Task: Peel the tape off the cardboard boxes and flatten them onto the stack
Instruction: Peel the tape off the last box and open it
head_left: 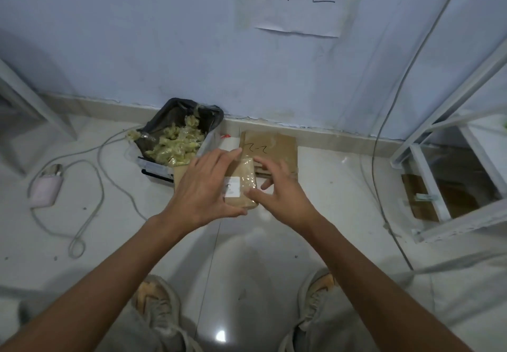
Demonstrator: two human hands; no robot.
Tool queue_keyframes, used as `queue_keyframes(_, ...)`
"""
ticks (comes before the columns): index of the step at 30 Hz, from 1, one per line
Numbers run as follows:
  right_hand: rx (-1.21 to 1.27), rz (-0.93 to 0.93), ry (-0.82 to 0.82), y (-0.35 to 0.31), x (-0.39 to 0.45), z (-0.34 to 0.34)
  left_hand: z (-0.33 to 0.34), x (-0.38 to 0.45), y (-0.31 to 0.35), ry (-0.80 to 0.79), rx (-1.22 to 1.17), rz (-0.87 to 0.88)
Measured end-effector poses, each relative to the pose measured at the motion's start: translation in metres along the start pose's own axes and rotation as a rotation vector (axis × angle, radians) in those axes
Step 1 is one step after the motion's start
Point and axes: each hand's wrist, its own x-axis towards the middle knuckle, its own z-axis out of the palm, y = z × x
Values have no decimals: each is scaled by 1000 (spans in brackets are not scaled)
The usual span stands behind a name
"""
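I hold a small brown cardboard box (245,184) above the floor, wrapped in shiny clear tape with a white label on its left face. My left hand (204,187) grips its left side, thumb under the near edge. My right hand (279,187) touches the right side, thumb pressed on the tape near the box's near corner, fingers spread behind it. Behind the box, against the wall, lies a stack of flattened cardboard (277,150) with handwriting on top.
A black bag (162,123) full of crumpled tape sits left of the stack, over a dark tray (153,169). A pink device (46,189) with grey cables lies at left. White shelf frames (450,121) stand at right, a cardboard piece (450,200) beneath. My shoes (156,299) are below.
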Motion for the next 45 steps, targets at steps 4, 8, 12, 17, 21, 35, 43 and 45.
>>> queue_keyframes(4,-66,-235,33,-25,-17,-14,-38,-11,9,-2,-14,30)
queue_keyframes(8,-124,-289,69,-23,-22,-20,-42,-19,19,-32,28,66)
queue_keyframes(12,-179,-312,130,-20,-19,-23,-43,-16,25,-52,16,52)
queue_keyframes(17,-192,-273,84,-18,-16,-21,-36,-16,28,-73,75,20)
queue_keyframes(21,-184,-217,4,-12,-5,-15,-26,-16,24,-110,116,53)
queue_keyframes(35,73,-202,-209,7,6,-24,-7,-5,7,-247,-52,-5)
queue_keyframes(43,88,-160,-169,8,8,-17,-5,1,4,-221,-16,45)
queue_keyframes(45,83,-179,-138,6,10,-17,-7,1,4,-222,-8,51)
